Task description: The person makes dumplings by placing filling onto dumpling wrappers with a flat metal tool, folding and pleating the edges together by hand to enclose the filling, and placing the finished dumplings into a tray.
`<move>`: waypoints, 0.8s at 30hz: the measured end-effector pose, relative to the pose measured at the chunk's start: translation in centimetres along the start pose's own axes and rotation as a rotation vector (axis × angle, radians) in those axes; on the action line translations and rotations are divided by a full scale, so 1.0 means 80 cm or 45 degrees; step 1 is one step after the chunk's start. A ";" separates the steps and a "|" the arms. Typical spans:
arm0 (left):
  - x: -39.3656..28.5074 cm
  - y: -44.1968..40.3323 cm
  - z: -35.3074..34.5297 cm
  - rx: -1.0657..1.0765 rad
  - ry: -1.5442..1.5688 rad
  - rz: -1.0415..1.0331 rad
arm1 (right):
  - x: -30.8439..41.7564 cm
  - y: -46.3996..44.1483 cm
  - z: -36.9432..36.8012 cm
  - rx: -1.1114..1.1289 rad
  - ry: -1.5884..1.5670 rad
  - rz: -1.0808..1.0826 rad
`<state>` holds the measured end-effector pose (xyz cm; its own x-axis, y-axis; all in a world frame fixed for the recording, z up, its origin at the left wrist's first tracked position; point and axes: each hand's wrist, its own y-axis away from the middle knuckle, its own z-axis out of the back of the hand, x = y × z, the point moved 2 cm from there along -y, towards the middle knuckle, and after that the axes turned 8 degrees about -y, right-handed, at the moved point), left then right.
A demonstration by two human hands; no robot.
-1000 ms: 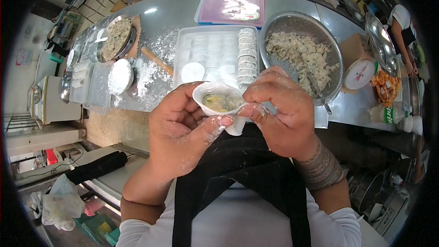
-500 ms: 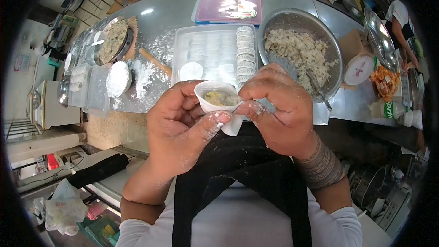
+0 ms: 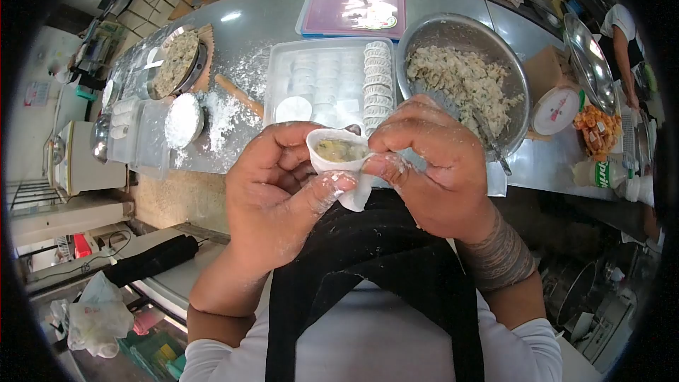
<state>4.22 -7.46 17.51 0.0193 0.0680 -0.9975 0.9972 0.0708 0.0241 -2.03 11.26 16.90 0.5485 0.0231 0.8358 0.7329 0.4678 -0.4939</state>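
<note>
Both hands hold one dumpling (image 3: 338, 155) in front of the black apron: a white round wrapper cupped around a pale, yellowish-green filling, its top still open. My left hand (image 3: 277, 194) supports it from the left, thumb against its near side and fingers curled behind. With thumb and index finger, my right hand (image 3: 440, 170) pinches the wrapper's right edge. A flap of white wrapper hangs below the pinch. Flour dusts both hands. Just beyond them lies a plastic tray (image 3: 274, 71) with a row of pleated dumplings (image 3: 378, 79) on its right side and a white disc (image 3: 293, 109) near its front.
Right of the tray stands a steel bowl (image 3: 522, 64) of chopped filling (image 3: 463, 78) with a metal utensil in it. To the left are a rolling pin (image 3: 239, 95), spilled flour, a floury round container (image 3: 184, 122) and a pan of filling (image 3: 177, 64). Another person (image 3: 622, 35) stands far right.
The wrapper's opening looks slightly narrower and has shifted a little to the right. My right hand keeps its pinch at the edge, and the left hand has barely moved.
</note>
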 end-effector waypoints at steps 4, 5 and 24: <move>0.004 0.002 0.008 0.103 -0.009 -0.109 | -0.002 0.002 -0.001 -0.017 0.066 0.035; 0.004 0.002 0.008 0.115 -0.016 -0.107 | -0.001 0.002 -0.001 -0.012 0.093 0.039; 0.006 0.003 0.024 0.006 -0.062 -0.027 | 0.006 -0.005 -0.019 -0.001 0.151 0.046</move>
<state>4.58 -9.33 16.89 0.0019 0.0178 -0.9998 0.9978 0.0667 0.0031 -1.46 9.78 17.11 0.6181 -0.0648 0.7834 0.7122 0.4681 -0.5232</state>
